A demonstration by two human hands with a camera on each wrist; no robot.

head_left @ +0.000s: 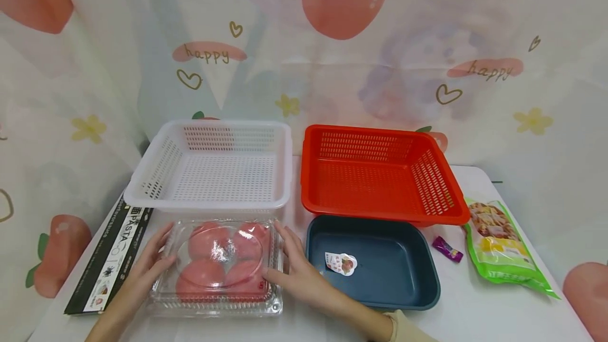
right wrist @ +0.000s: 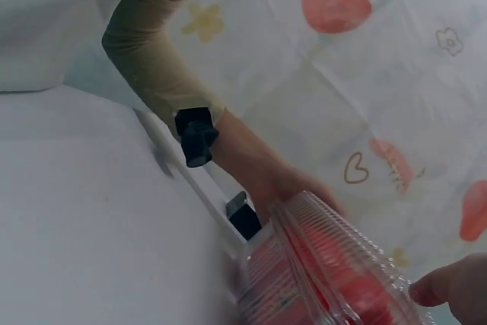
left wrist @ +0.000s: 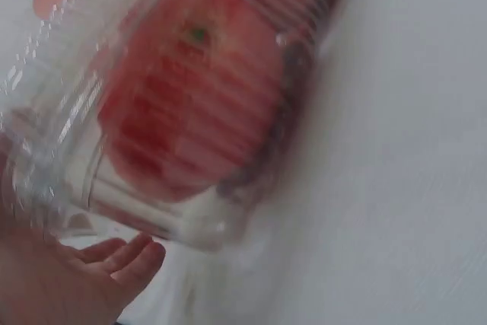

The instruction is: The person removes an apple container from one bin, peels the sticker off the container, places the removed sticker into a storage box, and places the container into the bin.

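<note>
A clear plastic clamshell box (head_left: 216, 307) with several tomatoes (head_left: 201, 276) inside is at the front left of the table. My left hand (head_left: 151, 265) holds the box's left side, thumb toward the lid. On the opposite side my right hand (head_left: 299, 273) grips it, thumb over the lid's edge. In the left wrist view the left fingers (left wrist: 144, 260) lie by a corner of the box; one tomato (left wrist: 198, 97) shows blurred through the ribbed wall. The right wrist view shows the box (right wrist: 335, 226) between both hands, the right hand only partly visible.
Behind the box stands a white basket (head_left: 209, 205), and right of that a red basket (head_left: 380, 215). A dark blue basin (head_left: 375, 278) with a sticker is right of my right hand. A black pasta box (head_left: 111, 257) lies left; a purple packet (head_left: 447, 249) and green bag (head_left: 505, 244) lie right.
</note>
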